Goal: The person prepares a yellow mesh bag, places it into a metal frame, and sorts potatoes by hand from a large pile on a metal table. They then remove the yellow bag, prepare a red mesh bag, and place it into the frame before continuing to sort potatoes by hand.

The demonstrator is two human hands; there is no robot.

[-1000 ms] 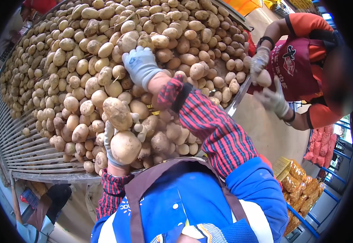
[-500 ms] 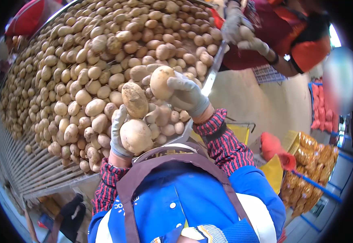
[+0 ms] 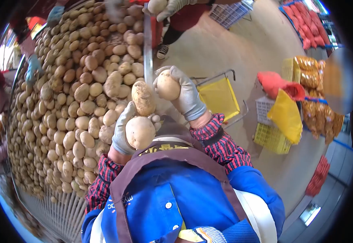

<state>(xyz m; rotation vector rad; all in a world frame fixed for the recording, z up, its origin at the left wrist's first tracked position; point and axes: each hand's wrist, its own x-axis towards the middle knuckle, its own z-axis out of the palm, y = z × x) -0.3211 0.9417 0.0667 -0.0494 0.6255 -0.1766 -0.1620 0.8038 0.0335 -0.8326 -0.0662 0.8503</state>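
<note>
My left hand (image 3: 120, 133), in a pale grey glove, is closed around two potatoes: a round smooth potato (image 3: 139, 133) in the palm and a longer, dirt-specked potato (image 3: 143, 98) above it, by the fingertips. My right hand (image 3: 187, 97), gloved alike, grips a single round potato (image 3: 168, 85) between thumb and fingers. Both hands are in front of my apron, near the edge of a large potato heap (image 3: 79, 97). The fingers under the potatoes are partly hidden.
A metal rim (image 3: 148, 52) bounds the heap, with slats (image 3: 63, 208) below. A co-worker's gloved hand (image 3: 175, 7) holds a potato at the top. To my right stand a yellow bin (image 3: 221, 99), a yellow crate (image 3: 271, 138), a red sack (image 3: 274, 83) and filled bags (image 3: 309, 77).
My view has swung right, so more floor, crates and sacks show. Both hands keep hold of their potatoes and now appear closer to the heap's rim, the right one beyond it.
</note>
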